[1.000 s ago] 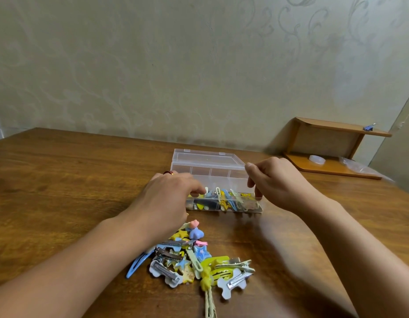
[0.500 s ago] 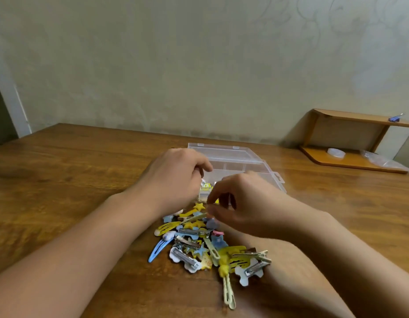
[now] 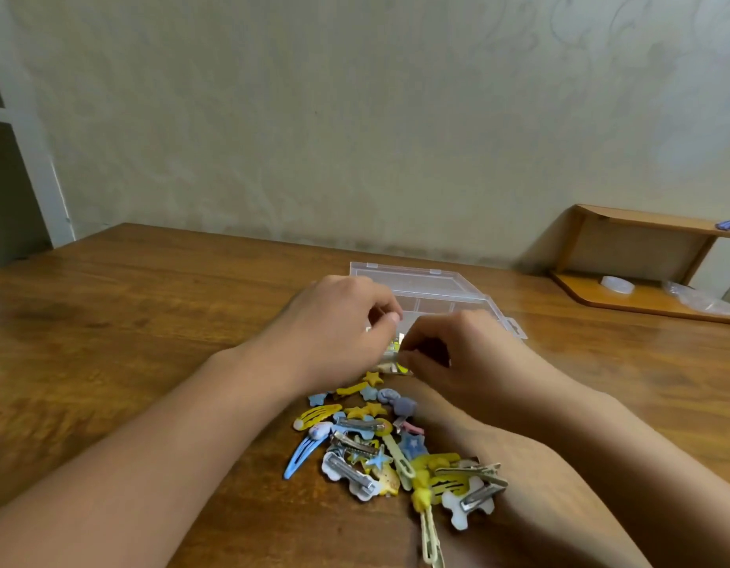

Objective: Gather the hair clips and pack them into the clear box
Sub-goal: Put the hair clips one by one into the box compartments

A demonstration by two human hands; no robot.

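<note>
**Both hands at the box front, one clip between them**

Your left hand [image 3: 338, 321] and right hand [image 3: 453, 354] meet at the near edge of the box [image 3: 437, 289], which sits open on the table [image 3: 150, 321] with its lid laid back toward the wall. The fingertips of both hands close on a small silvery clip [image 3: 392, 356] right at the front compartment; the left thumb curls over from above, the right fingers pinch from the side. How much each hand bears is hard to tell, since the knuckles hide the contact.

To do this step well, lay the clip flat and lengthwise in its compartment rather than dropping it on end, so that later clips still fit. Let go with one hand first. The pile [image 3: 379, 444] lies just in front of the box, between your forearms, and your right forearm is close to its outer clips, so lift that arm clear before you reach back.

Compared with half a second ago, your right hand has moved up from over the pile to the box front, closer to the left hand. The pile looks unchanged, and the view has drifted slightly left.
</note>
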